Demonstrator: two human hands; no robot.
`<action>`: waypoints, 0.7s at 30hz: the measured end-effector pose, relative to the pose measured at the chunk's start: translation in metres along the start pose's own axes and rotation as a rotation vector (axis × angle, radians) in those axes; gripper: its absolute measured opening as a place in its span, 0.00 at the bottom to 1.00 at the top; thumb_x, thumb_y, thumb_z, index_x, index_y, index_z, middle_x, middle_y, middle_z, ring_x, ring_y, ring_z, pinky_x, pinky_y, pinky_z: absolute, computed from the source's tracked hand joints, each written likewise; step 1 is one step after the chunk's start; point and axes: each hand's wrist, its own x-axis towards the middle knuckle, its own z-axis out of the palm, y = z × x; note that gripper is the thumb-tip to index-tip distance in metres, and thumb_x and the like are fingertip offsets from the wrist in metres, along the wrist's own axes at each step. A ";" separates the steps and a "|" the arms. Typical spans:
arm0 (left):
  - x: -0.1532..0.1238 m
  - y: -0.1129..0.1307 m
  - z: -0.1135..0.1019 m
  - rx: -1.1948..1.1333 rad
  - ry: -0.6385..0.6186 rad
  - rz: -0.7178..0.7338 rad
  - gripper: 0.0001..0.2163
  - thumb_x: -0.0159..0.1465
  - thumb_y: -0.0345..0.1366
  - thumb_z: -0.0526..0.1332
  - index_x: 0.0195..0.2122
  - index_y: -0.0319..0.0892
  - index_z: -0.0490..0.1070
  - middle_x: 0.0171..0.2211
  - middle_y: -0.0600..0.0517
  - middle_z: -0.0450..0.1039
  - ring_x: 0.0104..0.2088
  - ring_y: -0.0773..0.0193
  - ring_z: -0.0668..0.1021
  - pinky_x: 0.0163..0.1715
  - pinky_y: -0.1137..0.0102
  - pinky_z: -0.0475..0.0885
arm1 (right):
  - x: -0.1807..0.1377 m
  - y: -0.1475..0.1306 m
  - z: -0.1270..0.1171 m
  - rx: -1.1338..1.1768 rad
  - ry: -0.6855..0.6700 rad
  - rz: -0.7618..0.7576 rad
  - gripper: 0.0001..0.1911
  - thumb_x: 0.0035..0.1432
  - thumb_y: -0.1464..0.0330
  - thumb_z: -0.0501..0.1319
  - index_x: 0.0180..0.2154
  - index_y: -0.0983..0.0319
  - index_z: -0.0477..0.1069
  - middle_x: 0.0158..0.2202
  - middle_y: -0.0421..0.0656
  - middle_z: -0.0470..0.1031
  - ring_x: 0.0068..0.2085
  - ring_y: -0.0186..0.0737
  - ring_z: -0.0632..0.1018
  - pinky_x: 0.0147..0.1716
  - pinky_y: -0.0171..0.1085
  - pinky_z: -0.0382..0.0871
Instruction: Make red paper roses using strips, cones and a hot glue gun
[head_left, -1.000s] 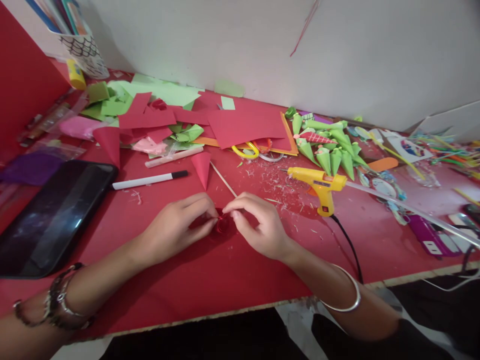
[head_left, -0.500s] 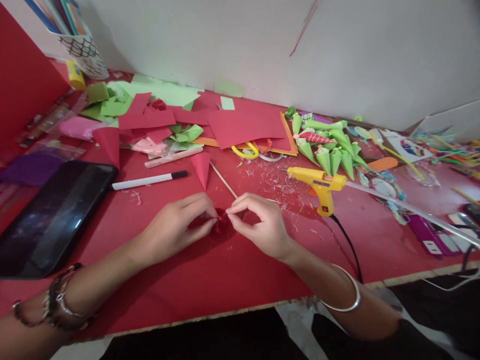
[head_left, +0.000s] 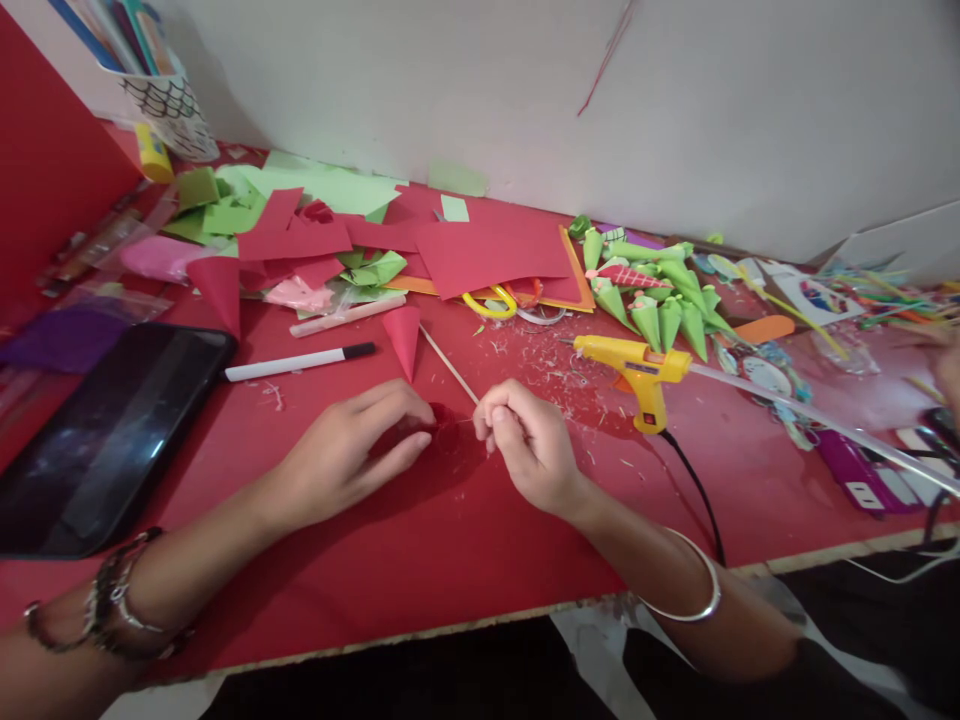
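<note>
On the red tabletop, my left hand (head_left: 360, 450) rests with thumb and fingers apart, its fingertips beside a small dark red coiled piece (head_left: 448, 428) that blends into the table. My right hand (head_left: 529, 445) is closed, thumb against curled fingers, just to the right of that piece. A faint thin strand (head_left: 466, 421) runs from the piece to its fingertips. Behind it lies a thin wooden stick (head_left: 446, 358), one end hidden by the right hand. A red paper cone (head_left: 403, 338) stands close to the stick's far end.
A yellow glue gun (head_left: 634, 375) lies at the right amid glue threads. Behind it are several green paper cones (head_left: 670, 320). A white marker (head_left: 292, 364) and a black phone (head_left: 105, 440) lie on the left. Red paper (head_left: 487, 255) and scraps line the wall.
My right hand has drawn slightly right, away from the red piece, and its fingers have curled closed. My left thumb and forefinger have parted from their pinch.
</note>
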 end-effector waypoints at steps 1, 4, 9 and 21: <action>0.000 0.000 -0.001 -0.002 0.010 0.002 0.04 0.62 0.30 0.51 0.36 0.41 0.62 0.33 0.53 0.66 0.33 0.68 0.70 0.34 0.75 0.65 | 0.000 0.000 -0.001 -0.001 0.000 -0.009 0.09 0.59 0.73 0.46 0.27 0.61 0.58 0.22 0.35 0.62 0.22 0.27 0.65 0.24 0.29 0.60; -0.001 -0.001 -0.003 0.001 0.046 -0.003 0.05 0.63 0.29 0.48 0.37 0.41 0.61 0.32 0.53 0.66 0.32 0.68 0.69 0.33 0.74 0.64 | 0.001 0.000 -0.001 -0.004 0.005 -0.008 0.09 0.59 0.72 0.46 0.26 0.62 0.58 0.21 0.35 0.61 0.22 0.27 0.64 0.24 0.30 0.59; 0.000 -0.002 -0.004 0.011 0.077 -0.019 0.06 0.63 0.30 0.46 0.33 0.40 0.61 0.30 0.53 0.64 0.30 0.67 0.68 0.31 0.73 0.63 | 0.001 0.002 0.002 0.006 0.050 0.053 0.05 0.58 0.71 0.50 0.28 0.61 0.59 0.24 0.37 0.63 0.24 0.29 0.66 0.23 0.31 0.60; 0.008 -0.003 0.016 0.024 -0.106 -0.085 0.35 0.53 0.40 0.62 0.58 0.47 0.43 0.53 0.46 0.60 0.51 0.55 0.66 0.48 0.61 0.63 | 0.002 0.005 0.005 0.321 0.153 0.140 0.03 0.55 0.71 0.57 0.29 0.61 0.61 0.27 0.36 0.64 0.25 0.27 0.66 0.24 0.30 0.61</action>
